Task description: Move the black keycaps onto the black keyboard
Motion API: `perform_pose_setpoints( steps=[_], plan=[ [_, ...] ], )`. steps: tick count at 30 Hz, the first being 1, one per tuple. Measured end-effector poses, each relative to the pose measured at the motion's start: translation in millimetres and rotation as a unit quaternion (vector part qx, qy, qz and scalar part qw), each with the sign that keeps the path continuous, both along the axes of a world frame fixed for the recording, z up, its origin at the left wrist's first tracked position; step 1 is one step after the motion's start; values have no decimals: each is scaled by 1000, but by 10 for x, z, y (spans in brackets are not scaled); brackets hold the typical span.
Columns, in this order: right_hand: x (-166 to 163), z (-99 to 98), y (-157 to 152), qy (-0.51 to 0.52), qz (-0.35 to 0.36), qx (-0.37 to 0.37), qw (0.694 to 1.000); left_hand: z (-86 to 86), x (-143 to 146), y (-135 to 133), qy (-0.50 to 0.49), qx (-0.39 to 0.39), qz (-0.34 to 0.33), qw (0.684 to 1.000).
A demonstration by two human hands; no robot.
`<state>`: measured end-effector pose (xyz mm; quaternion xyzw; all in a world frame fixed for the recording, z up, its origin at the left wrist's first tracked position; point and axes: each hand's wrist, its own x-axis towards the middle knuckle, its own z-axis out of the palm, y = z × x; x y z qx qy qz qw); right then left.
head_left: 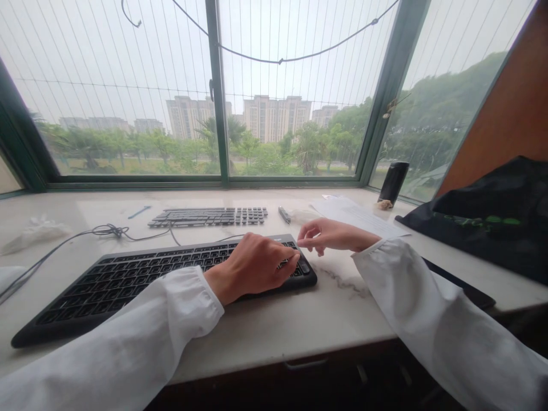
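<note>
A black keyboard (141,268) lies slantwise on the white counter, its key sockets bare of caps. Over its right end is my left hand (257,265), fingers curled and thumb and forefinger drawn together above the number pad. Whatever those fingertips may hold is hidden or too small to name. My right hand (327,235) hovers by the keyboard's upper right corner, close to the left fingertips. Its fingers are bent in a pinch, and I cannot make out anything between them. Behind the keyboard, loose keycaps (209,216) are laid out in keyboard order.
A blue stick-like tool (139,212) and a dark cable (107,229) lie left of the keycaps. A small dark tool (283,214) sits to their right, near paper sheets (355,214). A black cylinder (393,184) and a black bag (488,211) stand at the right.
</note>
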<state>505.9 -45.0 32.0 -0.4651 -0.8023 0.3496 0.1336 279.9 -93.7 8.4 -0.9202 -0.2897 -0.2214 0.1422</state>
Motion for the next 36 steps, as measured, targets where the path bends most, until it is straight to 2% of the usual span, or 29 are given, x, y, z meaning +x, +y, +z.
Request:
perform_pose_setpoints(
  steps=[7,16,20,24,27,31,36],
  plan=[
    [-27,-61,27,-14,57,-39,998,19,-30,77,2,25,83,996],
    [-31,-53,-8,-34,65,-57,996,119,-137,192,1,39,166,985],
    [-31,-57,-11,-33,61,-54,996,206,-304,338,10,44,246,968],
    [-15,-66,-14,-33,44,-88,995,279,-496,475,36,37,325,944],
    [0,-88,-25,-25,56,-107,992,312,-625,556,48,24,366,929],
    [-18,-149,-42,10,94,-84,992,328,-733,639,56,-11,391,919],
    [-165,-189,-99,58,131,-111,983,315,-763,689,42,-34,389,920]
  ],
)
